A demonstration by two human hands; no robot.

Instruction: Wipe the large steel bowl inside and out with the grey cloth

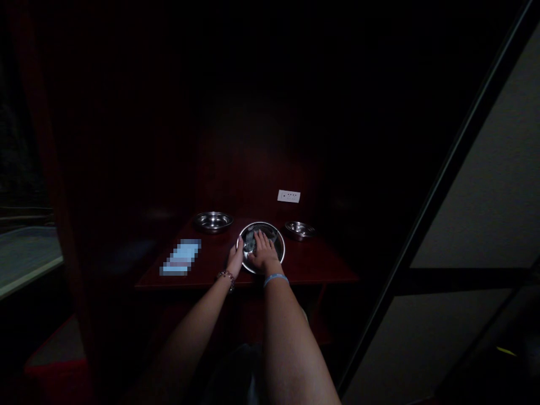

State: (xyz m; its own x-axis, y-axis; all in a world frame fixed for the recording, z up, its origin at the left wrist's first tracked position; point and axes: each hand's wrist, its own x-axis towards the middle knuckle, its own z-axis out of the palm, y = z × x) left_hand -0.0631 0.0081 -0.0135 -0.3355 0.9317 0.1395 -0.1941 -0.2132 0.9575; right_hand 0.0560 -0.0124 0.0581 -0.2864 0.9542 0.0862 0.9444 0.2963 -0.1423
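Note:
A round, shiny metal bowl (279, 239) is at the middle of the dark red table, tilted so that its inside faces me. My left hand (235, 260) grips the bowl's left rim, thumb pointing up along the edge. Inside the bowl my right hand (265, 253) lies flat with its fingers stretched out. Under and beside those fingers shows a greyish, crumpled patch (250, 241), perhaps a cloth or a reflection; I cannot tell which.
Two more metal bowls stand behind on the table (324, 264): a wider one (214, 223) to the left and a smaller one (299, 230) to the right. A blurred-out bright rectangle (181, 257) lies at the left. A white socket plate (289, 196) is on the back wall.

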